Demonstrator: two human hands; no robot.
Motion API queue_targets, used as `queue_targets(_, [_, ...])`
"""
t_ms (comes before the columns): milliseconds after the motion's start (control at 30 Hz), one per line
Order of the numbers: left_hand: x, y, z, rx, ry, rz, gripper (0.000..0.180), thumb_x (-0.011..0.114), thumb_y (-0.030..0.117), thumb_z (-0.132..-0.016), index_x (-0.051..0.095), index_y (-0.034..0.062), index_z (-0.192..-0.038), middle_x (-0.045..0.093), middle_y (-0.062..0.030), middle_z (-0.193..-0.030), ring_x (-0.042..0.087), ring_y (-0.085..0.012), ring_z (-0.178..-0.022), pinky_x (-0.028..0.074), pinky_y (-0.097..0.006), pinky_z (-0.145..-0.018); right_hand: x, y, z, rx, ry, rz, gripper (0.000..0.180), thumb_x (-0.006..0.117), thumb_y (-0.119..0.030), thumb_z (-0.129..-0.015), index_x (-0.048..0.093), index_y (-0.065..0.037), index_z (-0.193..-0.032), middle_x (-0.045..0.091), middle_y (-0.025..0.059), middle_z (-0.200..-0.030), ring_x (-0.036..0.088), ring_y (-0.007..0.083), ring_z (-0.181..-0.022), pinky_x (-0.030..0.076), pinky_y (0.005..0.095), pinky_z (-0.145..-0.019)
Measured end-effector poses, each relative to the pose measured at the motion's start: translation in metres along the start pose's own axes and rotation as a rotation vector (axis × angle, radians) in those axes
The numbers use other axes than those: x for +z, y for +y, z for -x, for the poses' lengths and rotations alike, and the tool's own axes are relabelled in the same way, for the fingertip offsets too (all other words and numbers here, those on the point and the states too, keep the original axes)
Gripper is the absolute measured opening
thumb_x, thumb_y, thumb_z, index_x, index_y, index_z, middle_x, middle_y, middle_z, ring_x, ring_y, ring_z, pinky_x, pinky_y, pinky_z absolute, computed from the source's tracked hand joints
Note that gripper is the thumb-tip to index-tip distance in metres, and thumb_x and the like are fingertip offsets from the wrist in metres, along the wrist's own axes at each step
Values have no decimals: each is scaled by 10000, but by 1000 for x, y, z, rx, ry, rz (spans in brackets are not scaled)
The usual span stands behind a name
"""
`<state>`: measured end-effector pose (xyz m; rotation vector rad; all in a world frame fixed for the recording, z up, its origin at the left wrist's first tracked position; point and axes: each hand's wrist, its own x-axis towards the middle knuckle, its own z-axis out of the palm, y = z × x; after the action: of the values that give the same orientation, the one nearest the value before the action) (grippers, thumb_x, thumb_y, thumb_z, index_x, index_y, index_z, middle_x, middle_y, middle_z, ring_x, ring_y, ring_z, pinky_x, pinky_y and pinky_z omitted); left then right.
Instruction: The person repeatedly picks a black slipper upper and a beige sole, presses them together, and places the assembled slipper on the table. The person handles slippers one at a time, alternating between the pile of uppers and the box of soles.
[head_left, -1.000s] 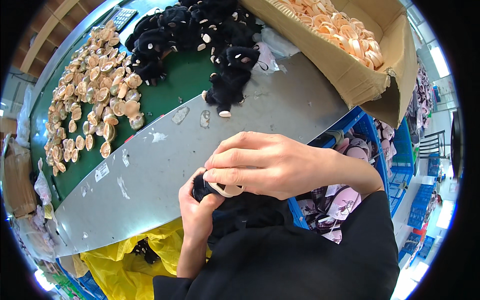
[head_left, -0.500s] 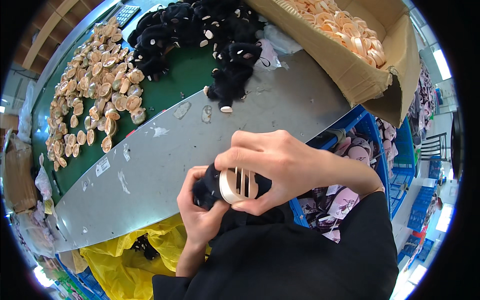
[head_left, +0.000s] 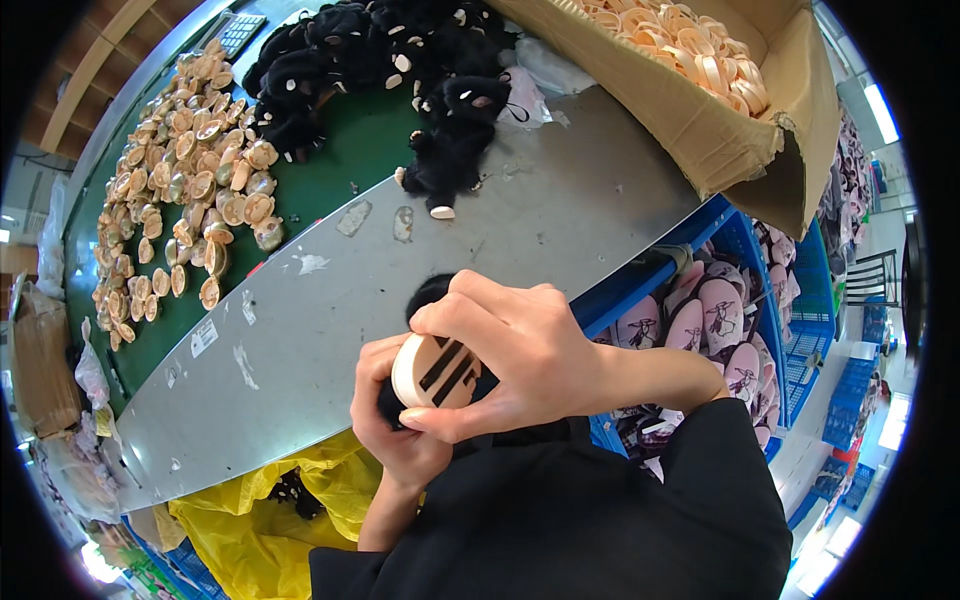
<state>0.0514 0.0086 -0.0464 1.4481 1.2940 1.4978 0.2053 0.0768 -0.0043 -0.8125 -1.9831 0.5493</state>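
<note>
Close to my body, over the near edge of the metal table, both hands work on a black plush toy [head_left: 429,291] and a round peach plastic piece [head_left: 407,371] with slots across its face. My right hand [head_left: 540,355] pinches the plastic piece between the thumb below and the fingers above. Wrapped round the plush and the piece's left side is my left hand [head_left: 400,445], closed. Most of the toy is hidden behind the hands, so I cannot tell how the piece sits on it.
Peach plastic half-shells [head_left: 180,190] and several black plush toys [head_left: 440,150] lie across the green-topped table [head_left: 350,140]. A cardboard box [head_left: 690,140] of peach rings stands at the far right. Blue crates hold pink printed pieces [head_left: 720,310]; a yellow bag [head_left: 260,540] hangs at near left.
Both hands have shifted slightly left. The plastic piece has turned and now lies closer against the left hand and the plush, its slotted face tilted more toward me.
</note>
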Motion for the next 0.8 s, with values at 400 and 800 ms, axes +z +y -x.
queue_targets(400, [15,-4,3,125,-44,62,452,796,141,-864,474,22,-1157,616,-173,-1151,629,-247,-1011,504,-375,-910,4,-6,-13,-269,57,-128,257,661,-277,-869,611,-81,-710,549,23,-696,539,196,-539,418,311,-493])
queue_targets(800, [18,-13,2,-92,236,13,412,669,-100,-844,493,-21,-1208,584,-105,-1099,607,-162,-997,479,-273,-928,31,21,-1,368,166,-722,627,321,-417,-1127,540,-14,-699,509,37,-663,428,108,-579,336,273,-542])
